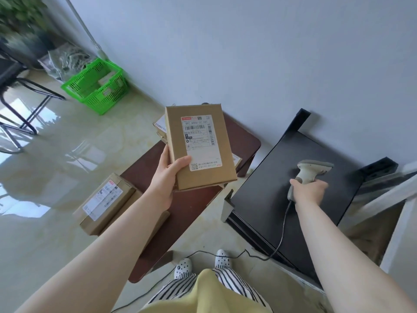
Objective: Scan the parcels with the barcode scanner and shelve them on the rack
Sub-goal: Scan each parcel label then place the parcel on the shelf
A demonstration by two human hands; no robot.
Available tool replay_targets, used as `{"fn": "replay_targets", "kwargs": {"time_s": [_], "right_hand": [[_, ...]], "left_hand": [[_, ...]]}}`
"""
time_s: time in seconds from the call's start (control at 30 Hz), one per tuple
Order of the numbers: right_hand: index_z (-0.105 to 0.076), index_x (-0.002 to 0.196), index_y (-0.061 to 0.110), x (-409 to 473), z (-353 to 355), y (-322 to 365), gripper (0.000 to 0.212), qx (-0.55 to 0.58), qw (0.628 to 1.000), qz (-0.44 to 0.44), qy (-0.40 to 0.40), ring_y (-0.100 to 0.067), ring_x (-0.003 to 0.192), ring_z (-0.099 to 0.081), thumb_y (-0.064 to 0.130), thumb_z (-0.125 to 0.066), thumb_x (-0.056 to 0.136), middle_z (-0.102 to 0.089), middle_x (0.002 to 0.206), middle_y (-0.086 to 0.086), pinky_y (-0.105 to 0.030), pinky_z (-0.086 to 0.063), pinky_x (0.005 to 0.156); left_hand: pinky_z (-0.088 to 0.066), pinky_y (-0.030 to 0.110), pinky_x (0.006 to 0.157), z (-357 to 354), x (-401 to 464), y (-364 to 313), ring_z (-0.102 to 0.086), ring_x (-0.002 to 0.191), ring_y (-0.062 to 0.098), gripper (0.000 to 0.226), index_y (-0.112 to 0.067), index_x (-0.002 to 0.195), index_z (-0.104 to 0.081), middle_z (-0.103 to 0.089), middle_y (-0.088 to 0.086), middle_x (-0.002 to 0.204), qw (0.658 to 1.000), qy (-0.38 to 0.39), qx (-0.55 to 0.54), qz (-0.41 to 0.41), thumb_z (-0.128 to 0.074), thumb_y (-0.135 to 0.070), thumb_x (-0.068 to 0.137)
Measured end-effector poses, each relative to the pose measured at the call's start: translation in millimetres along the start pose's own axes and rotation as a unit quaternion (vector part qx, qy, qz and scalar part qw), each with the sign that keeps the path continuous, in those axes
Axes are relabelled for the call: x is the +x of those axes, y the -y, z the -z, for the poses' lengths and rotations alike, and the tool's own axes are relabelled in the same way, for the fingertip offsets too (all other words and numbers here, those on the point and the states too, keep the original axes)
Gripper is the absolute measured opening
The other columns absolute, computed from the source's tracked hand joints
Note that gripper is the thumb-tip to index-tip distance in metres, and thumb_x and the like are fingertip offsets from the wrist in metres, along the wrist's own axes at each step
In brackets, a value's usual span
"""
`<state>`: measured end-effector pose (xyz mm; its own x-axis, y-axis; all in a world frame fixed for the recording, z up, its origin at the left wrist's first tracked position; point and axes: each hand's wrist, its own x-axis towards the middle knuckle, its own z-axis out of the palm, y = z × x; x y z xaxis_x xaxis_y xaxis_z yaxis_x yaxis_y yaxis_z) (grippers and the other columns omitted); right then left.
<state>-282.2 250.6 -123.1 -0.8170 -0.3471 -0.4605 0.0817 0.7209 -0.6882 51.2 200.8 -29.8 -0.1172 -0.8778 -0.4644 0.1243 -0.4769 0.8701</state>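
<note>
L hand [165, 177] grips parcel [199, 145], label up; R hand [310, 188] clenched on barcode scanner [312, 173].

Parcel held above brown table [191, 206], label w/ barcode facing cam, prob so it can be read. Scanner over black rack [282, 188] top, nose pointing away from parcel, so scan likely not under way. More parcels [106, 202] on table edge, near green basket [97, 85].

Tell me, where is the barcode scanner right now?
In the head view, on the right: the right hand grips the barcode scanner above the black shelf top, apart from the held parcel.
</note>
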Motion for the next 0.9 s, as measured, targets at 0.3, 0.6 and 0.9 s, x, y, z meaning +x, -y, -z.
{"fn": "replay_targets", "kwargs": {"time_s": [0.3, 0.6, 0.9], "right_hand": [[-0.056, 0.092, 0.011, -61.4, 35.8, 114.6, 0.013, 0.13, 0.872, 0.184, 0.434, -0.015, 0.062, -0.054, 0.024, -0.057, 0.095, -0.064, 0.079, -0.005, -0.028, -0.042, 0.056], [-0.05, 0.113, -0.01, -105.3, 39.0, 168.2, 0.069, -0.147, 0.705, 0.251, 0.647, -0.017, 0.067, -0.055, 0.041, -0.071, 0.071, -0.062, 0.078, -0.007, -0.029, -0.04, 0.056], [-0.054, 0.104, -0.008, -134.6, 28.4, 183.0, 0.062, -0.188, 0.674, 0.283, 0.656, -0.015, 0.064, -0.057, 0.04, -0.071, 0.069, -0.062, 0.073, -0.005, -0.018, -0.044, 0.052]], "left_hand": [[-0.055, 0.048, 0.096, 18.8, -1.2, -15.8, -0.07, 0.111, 0.024, 0.065, -0.043, 0.136, -0.055, -0.071, -0.004, 0.127, 0.999, 0.045, 0.027, 0.009, -0.074, -0.034, 0.075], [-0.061, 0.039, 0.079, 42.2, -5.7, -28.5, -0.071, 0.109, 0.028, 0.072, -0.046, 0.142, -0.048, -0.072, -0.001, 0.125, 0.997, 0.078, 0.021, 0.004, -0.07, -0.026, 0.078], [-0.052, 0.055, 0.099, 70.0, -13.2, -27.2, -0.068, 0.114, 0.035, 0.08, -0.045, 0.142, -0.049, -0.071, 0.002, 0.127, 0.997, 0.077, 0.006, -0.003, -0.078, -0.028, 0.07]]}}
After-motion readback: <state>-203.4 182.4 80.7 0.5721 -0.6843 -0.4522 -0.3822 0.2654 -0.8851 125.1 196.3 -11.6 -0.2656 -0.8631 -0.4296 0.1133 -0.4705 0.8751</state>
